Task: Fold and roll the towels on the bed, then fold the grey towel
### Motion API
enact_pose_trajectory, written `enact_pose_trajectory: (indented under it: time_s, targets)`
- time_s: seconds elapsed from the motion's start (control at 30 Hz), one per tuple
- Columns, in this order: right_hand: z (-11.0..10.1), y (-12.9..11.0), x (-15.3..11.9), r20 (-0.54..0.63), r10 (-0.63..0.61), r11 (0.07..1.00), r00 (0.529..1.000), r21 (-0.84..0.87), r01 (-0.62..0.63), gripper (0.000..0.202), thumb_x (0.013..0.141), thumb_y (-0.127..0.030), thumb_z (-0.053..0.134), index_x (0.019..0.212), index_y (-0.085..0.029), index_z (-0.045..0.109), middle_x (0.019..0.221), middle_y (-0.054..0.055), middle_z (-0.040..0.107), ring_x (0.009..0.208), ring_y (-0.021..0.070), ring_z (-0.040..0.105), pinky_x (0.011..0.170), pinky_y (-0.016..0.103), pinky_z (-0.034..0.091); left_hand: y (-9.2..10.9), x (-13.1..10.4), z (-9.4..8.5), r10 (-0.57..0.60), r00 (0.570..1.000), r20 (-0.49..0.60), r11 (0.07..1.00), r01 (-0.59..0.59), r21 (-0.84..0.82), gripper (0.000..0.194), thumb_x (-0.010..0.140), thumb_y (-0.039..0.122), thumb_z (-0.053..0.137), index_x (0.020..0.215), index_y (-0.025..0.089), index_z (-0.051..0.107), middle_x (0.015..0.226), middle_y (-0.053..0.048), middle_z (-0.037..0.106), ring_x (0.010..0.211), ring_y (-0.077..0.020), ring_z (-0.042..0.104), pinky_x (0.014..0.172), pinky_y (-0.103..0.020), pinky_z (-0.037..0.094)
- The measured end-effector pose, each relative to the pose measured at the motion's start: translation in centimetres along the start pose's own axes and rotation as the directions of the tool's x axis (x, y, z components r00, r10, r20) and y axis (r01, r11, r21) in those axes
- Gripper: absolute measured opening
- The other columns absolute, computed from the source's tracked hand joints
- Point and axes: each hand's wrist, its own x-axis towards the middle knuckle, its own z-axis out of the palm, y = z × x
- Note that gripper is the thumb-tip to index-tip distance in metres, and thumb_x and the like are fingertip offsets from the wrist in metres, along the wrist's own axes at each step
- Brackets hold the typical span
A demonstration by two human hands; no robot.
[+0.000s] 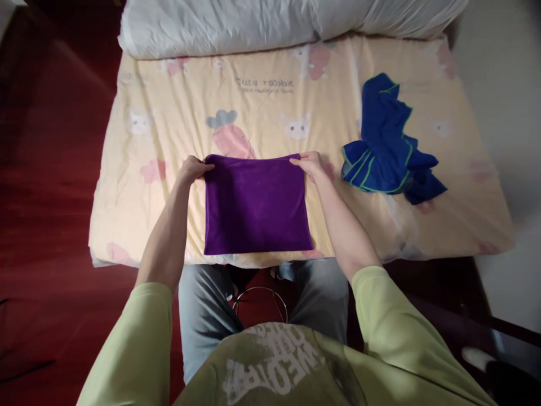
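A purple cloth [258, 206] lies spread in a rectangle near the front edge of the bed, its near edge close to my lap. My left hand [196, 168] pinches its far left corner between thumb and fingers. At the far right corner, my right hand [310, 164] pinches the cloth in the same way. The far edge sags slightly between the two hands. To the right, a crumpled heap of blue cloth [384, 141] with green edging rests on the bed, touched by neither hand.
The bed has a yellow sheet [169, 124] printed with carrots and rabbits. A rolled white quilt [253, 25] lies across its far side. Red floor [51, 225] shows at the left, and a pale wall [502, 101] stands at the right.
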Motion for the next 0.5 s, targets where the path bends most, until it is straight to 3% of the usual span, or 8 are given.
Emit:
enact_pose_trajectory:
  time_s: [0.1,0.27,0.4,0.5]
  targets:
    - [0.2,0.1,0.1,0.005,-0.032,0.997,0.999,0.066,0.032,0.029,0.074,-0.018,0.094,0.095,-0.012,0.075,0.082,0.001,0.072,0.080,0.0183,0.072,0.099,0.046,0.064,0.5,-0.2,0.2,-0.086,0.995,0.049,0.988,0.092,-0.121,0.025,0.072,0.007,0.088,0.086,0.009,0.069,0.074,-0.007,0.064,0.073,-0.0225,0.068,0.080,-0.047,0.064]
    - [0.9,0.2,1.4,-0.082,-0.151,0.978,0.985,0.130,0.161,0.030,0.078,-0.027,0.092,0.095,-0.013,0.072,0.087,0.002,0.072,0.087,0.0179,0.074,0.102,0.047,0.063,0.6,-0.1,1.5,0.020,0.999,-0.046,0.917,-0.037,-0.397,0.028,0.067,0.002,0.082,0.082,0.013,0.062,0.075,-0.003,0.062,0.076,-0.0204,0.069,0.075,-0.035,0.061]
    - [1.4,0.8,2.5,-0.096,-0.226,0.964,0.969,0.121,0.237,0.033,0.080,-0.030,0.093,0.097,-0.013,0.071,0.094,0.005,0.075,0.093,0.0196,0.075,0.104,0.048,0.063,0.5,1.6,2.7,0.082,0.986,-0.148,0.889,-0.139,-0.436,0.031,0.072,0.008,0.085,0.088,0.015,0.059,0.083,-0.004,0.065,0.088,-0.0224,0.072,0.078,-0.032,0.062]
    - [1.4,1.7,3.4,-0.130,-0.244,0.957,0.961,0.129,0.260,0.037,0.082,-0.034,0.093,0.102,-0.010,0.072,0.098,0.008,0.075,0.098,0.0215,0.076,0.103,0.049,0.063,0.4,3.1,3.1,0.124,0.959,-0.254,0.899,-0.217,-0.380,0.029,0.079,0.012,0.083,0.095,0.014,0.059,0.092,-0.008,0.068,0.100,-0.0257,0.073,0.085,-0.038,0.063]
